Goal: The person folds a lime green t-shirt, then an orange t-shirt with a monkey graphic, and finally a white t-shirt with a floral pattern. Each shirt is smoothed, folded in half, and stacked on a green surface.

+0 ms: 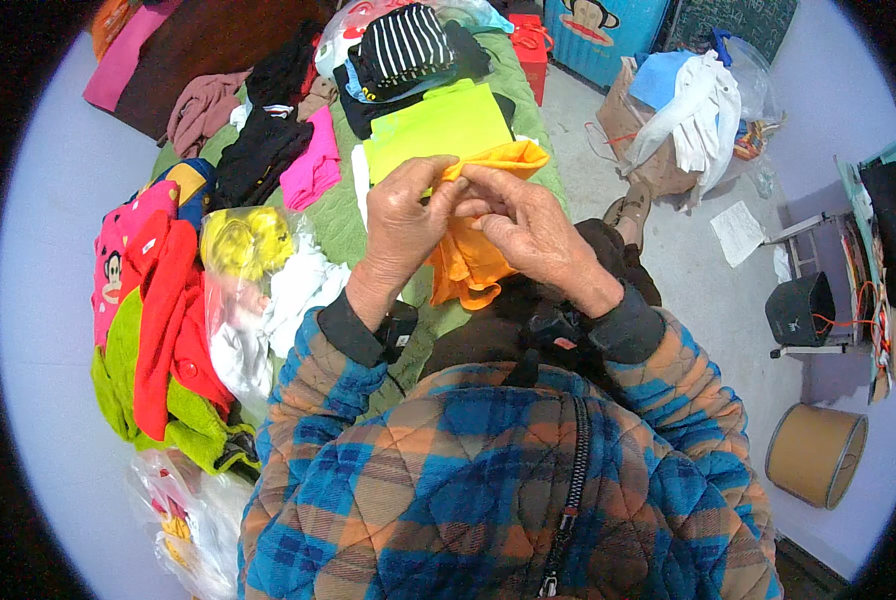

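An orange garment point(472, 259) hangs in folds from both hands above the lap, its upper edge bunched near the fingers. My left hand point(410, 217) pinches that edge between thumb and fingers. Close beside it, my right hand point(526, 217) grips the cloth too, its fingers curled inward. Just beyond the hands, a lime-yellow folded garment point(440, 127) lies on the green quilted bed cover point(545, 135). Behind that sits a pile topped by a black-and-white striped garment point(409, 45). A bright pink folded cloth point(313, 161) lies to the left.
Red clothing point(166, 300), a green fleece garment point(185, 416) and a clear plastic bag with yellow cloth point(247, 244) lie at left. On the right floor stand a box heaped with white clothing point(688, 120), a black bin point(799, 309) and a brown cardboard drum point(815, 455).
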Demonstrator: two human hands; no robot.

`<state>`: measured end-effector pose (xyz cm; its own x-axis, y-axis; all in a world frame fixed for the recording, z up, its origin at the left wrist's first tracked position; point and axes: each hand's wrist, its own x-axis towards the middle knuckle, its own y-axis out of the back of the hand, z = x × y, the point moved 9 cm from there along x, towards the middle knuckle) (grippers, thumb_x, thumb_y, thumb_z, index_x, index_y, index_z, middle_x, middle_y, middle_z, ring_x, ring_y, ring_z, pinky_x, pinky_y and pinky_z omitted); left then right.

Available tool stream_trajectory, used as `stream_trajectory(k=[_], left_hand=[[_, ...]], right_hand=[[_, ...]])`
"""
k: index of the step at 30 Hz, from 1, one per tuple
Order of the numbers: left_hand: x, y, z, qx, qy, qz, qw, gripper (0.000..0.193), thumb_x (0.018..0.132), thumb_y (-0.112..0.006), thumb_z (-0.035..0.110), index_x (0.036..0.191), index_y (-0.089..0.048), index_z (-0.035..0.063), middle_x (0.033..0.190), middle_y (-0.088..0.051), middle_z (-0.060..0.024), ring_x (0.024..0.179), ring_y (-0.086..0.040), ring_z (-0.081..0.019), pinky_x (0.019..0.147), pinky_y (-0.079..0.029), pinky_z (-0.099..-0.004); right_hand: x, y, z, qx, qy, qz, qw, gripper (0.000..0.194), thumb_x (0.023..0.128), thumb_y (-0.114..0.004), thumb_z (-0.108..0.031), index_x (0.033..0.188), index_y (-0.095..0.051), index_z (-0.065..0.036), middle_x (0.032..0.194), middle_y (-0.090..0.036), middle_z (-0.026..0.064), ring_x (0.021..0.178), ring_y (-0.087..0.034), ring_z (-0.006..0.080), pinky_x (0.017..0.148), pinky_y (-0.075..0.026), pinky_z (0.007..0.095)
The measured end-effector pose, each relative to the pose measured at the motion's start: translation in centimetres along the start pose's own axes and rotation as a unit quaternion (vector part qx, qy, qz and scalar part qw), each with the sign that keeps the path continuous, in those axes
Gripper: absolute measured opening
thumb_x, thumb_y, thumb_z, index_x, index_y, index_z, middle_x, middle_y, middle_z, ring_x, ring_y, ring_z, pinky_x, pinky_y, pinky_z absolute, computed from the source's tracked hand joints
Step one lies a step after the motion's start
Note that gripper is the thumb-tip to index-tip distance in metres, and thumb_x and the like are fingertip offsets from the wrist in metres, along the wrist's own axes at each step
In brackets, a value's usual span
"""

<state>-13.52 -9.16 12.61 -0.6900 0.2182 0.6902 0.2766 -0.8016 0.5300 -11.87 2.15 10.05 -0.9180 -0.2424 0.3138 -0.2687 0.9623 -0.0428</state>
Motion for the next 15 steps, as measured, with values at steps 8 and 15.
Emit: stream_trajectory(k=[8, 15], left_hand=[[1.0, 2.2, 0.0, -0.029, 0.017, -0.017, 0.999, 0.016, 0.074, -0.070, 0.008, 0.088, -0.065, 0.0010, 0.077, -0.066, -0.0094, 0.066, -0.063, -0.0159, 0.060, -0.050, -0.0255], [1.4, 3.1, 0.2, -0.040, 0.012, -0.009, 0.999, 0.017, 0.076, -0.069, 0.010, 0.091, -0.066, 0.0013, 0.077, -0.066, -0.0084, 0.065, -0.063, -0.0145, 0.061, -0.049, -0.0247]], right_hand=[[-0.2, 6.0, -2.6, -0.375, 0.184, 0.021, 0.908, 0.033, 0.069, -0.063, -0.002, 0.101, -0.057, -0.005, 0.124, -0.048, 0.0158, 0.115, -0.045, 0.0348, 0.096, -0.038, 0.0401], [0.5, 7.2, 1.7, -0.412, 0.144, -0.086, 0.896, 0.026, 0.072, -0.065, -0.006, 0.098, -0.060, -0.005, 0.131, -0.044, 0.0127, 0.123, -0.039, 0.0303, 0.101, -0.033, 0.0400]])
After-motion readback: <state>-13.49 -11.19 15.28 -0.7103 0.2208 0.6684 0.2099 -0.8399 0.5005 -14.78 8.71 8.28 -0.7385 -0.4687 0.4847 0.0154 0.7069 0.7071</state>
